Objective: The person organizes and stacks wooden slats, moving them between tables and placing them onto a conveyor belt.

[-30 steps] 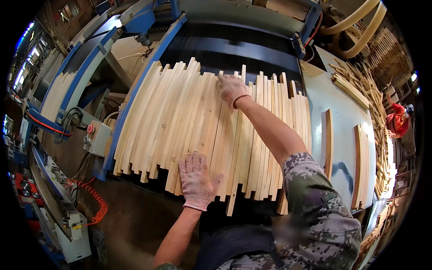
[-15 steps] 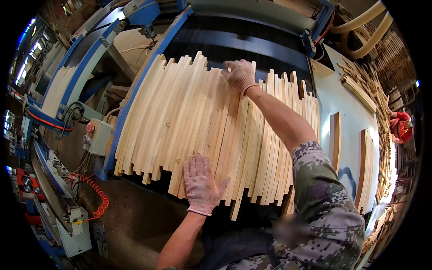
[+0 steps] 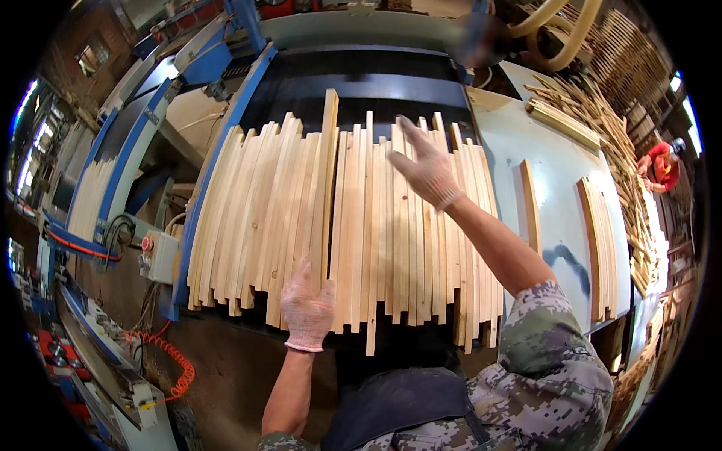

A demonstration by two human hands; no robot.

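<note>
Pale wooden strips (image 3: 263, 203) lie side by side in a wide layer on a black belt (image 3: 301, 83), their ends uneven. One wooden strip (image 3: 329, 143) stands proud of the layer, showing its darker side and reaching past the far ends around it. My left hand (image 3: 307, 308), in a whitish-pink knit glove, is closed at this strip's near end, fingers to its left and thumb to its right. The glove hides that end. My right hand (image 3: 427, 167), gloved too, is over the far right part of the layer, fingers and thumb spread, holding nothing.
A blue rail (image 3: 214, 165) edges the belt's left side, with a control box (image 3: 159, 255) beside it. On the right, a metal table (image 3: 556, 203) carries several strips (image 3: 598, 248). Beyond it are heaped strips (image 3: 617, 158) and a person in red (image 3: 662, 167).
My right hand has come off the far strip ends and spread its fingers. My left hand, earlier flat on the near ends, has closed round one strip, which now stands higher. The view has shifted.
</note>
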